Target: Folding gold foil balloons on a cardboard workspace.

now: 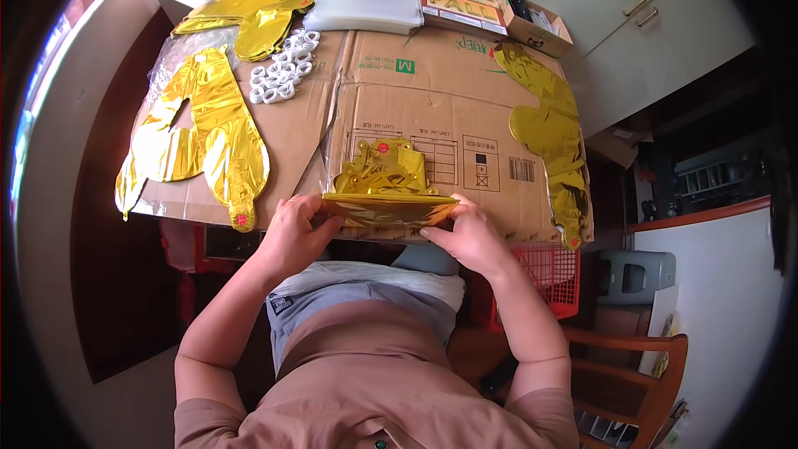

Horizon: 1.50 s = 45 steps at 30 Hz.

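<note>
My left hand and my right hand grip opposite ends of a folded gold foil balloon, thumbs toward me. It is held nearly edge-on at the table's front edge; whether it is one layer or several I cannot tell. Just beyond it lies a crumpled heap of gold foil with a small red mark. To the left, a flat A-shaped gold foil balloon rests on the cardboard. Along the right edge are more flat gold foil balloons, which seem stacked.
Flattened cardboard covers the table. Coiled white rings and more gold foil balloons lie far left. At the back sit clear plastic sleeves, a printed box and a small open carton. A red basket stands below right.
</note>
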Each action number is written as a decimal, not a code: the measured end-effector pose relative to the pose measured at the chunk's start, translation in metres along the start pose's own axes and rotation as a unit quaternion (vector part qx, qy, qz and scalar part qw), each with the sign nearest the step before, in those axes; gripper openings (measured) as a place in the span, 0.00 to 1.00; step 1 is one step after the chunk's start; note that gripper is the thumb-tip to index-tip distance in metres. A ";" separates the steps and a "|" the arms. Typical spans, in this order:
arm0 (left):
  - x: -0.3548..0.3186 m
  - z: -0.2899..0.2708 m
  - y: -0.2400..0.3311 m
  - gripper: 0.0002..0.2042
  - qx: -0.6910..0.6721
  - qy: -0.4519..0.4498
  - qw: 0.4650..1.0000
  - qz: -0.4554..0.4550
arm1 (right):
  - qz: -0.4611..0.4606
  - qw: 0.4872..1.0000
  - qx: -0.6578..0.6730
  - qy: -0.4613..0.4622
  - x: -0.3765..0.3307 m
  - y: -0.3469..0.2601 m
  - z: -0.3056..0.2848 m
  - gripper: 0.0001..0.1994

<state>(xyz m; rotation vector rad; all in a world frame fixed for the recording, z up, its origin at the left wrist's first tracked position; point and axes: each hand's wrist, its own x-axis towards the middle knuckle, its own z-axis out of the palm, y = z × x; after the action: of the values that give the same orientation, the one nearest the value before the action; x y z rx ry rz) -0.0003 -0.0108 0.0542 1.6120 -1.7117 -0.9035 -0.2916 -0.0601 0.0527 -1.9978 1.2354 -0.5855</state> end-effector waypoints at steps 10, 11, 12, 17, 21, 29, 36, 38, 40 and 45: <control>-0.015 0.004 -0.021 0.07 0.089 0.040 0.989 0.110 | -0.094 0.993 -0.018 0.063 -0.008 0.011 0.015 0.07; -0.017 0.004 -0.025 0.07 0.088 0.050 0.984 0.149 | -0.120 0.989 -0.036 0.074 -0.009 0.011 0.016 0.08; -0.018 0.005 -0.029 0.08 0.088 0.060 0.977 0.187 | -0.183 0.975 -0.088 0.089 -0.013 0.007 0.013 0.10; -0.024 0.008 -0.040 0.13 0.090 0.086 0.952 0.281 | -0.261 0.943 -0.174 0.111 -0.021 0.011 0.017 0.12; -0.025 0.012 -0.043 0.15 0.090 0.103 0.948 0.288 | -0.271 0.936 -0.185 0.130 -0.022 0.012 0.023 0.13; -0.021 0.011 -0.042 0.13 0.113 0.125 0.931 0.323 | -0.274 0.935 -0.187 0.125 -0.021 0.015 0.022 0.12; -0.019 0.014 -0.041 0.11 0.133 0.136 0.928 0.321 | -0.266 0.945 -0.149 0.116 -0.020 0.013 0.020 0.13; -0.019 0.015 -0.036 0.11 0.143 0.148 0.931 0.300 | -0.263 0.948 -0.139 0.112 -0.019 0.013 0.019 0.14; -0.018 0.016 -0.035 0.11 0.148 0.148 0.932 0.296 | -0.259 0.951 -0.131 0.108 -0.018 0.016 0.019 0.14; -0.017 0.015 -0.039 0.11 0.145 0.130 0.931 0.310 | -0.254 0.951 -0.138 0.108 -0.019 0.018 0.019 0.14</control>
<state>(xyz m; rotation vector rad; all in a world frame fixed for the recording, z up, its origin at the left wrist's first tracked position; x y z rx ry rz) 0.0115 0.0066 0.0146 1.1588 -2.0382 -0.1270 -0.2972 -0.0425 0.0270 -2.5723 0.9557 -0.9421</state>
